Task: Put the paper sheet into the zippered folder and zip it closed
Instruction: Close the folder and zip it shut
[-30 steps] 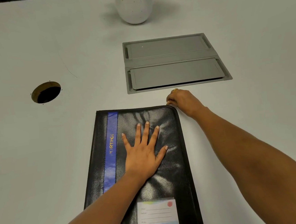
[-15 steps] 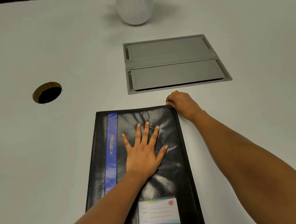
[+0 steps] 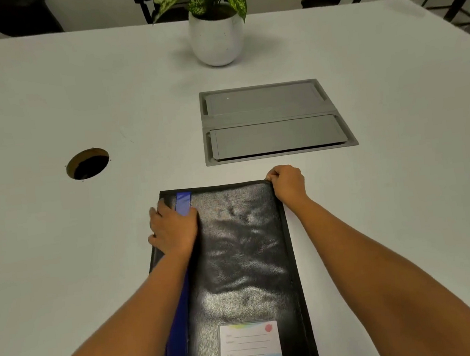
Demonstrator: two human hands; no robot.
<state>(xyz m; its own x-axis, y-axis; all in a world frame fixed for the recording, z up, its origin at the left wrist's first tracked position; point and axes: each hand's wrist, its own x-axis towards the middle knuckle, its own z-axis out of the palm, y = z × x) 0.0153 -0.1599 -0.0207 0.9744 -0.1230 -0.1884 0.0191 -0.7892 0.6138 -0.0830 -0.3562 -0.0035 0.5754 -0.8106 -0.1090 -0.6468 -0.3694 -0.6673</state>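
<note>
A black zippered folder [image 3: 243, 251] with a blue stripe and a label pocket lies flat and closed on the white table in front of me. My left hand [image 3: 172, 228] rests on its far left part, over the blue stripe, fingers curled at the spine edge. My right hand [image 3: 287, 184] pinches something small at the folder's far right corner, where the zipper runs; the pull itself is hidden by my fingers. No paper sheet shows.
A grey flip-lid cable box [image 3: 274, 121] is set into the table [image 3: 63, 251] just beyond the folder. A round cable hole [image 3: 87, 163] lies to the far left. A potted plant in a white pot [image 3: 216, 36] stands at the back.
My left hand slid from the middle of the cover to its far left part by the blue stripe. My right hand stays at the far right corner. The view now takes in more of the table's far side.
</note>
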